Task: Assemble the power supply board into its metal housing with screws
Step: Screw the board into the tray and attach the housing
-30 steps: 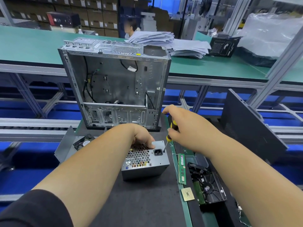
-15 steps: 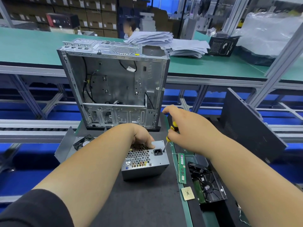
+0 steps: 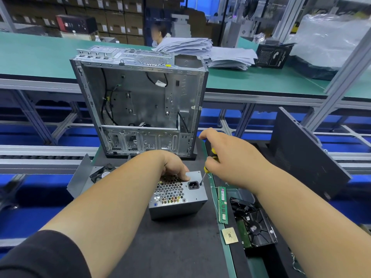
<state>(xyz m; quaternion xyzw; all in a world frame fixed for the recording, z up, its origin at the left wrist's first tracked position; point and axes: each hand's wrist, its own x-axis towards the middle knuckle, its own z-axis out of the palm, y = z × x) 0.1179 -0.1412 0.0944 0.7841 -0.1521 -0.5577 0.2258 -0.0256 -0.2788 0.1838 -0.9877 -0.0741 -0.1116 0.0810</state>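
Note:
A grey metal power supply box [image 3: 192, 205] sits on the dark mat in front of me, its honeycomb grille and black power socket facing up. My left hand [image 3: 174, 167] rests on its far top edge, fingers curled over the grille and holding it down. My right hand [image 3: 226, 159] grips a yellow-and-black screwdriver [image 3: 206, 171]. The tip touches the box's top face just right of the socket. Whether a screw sits under the tip is too small to tell.
An open silver computer case [image 3: 138, 101] stands upright just behind the box. A black side panel [image 3: 305, 149] leans at the right. A green memory stick [image 3: 222, 205], a processor chip [image 3: 229, 235] and a hard drive [image 3: 257, 227] lie right of the mat. A small fan [image 3: 102, 173] lies left.
My right hand has shifted slightly on the screwdriver while the tip stays by the socket. My left hand and the box have not moved.

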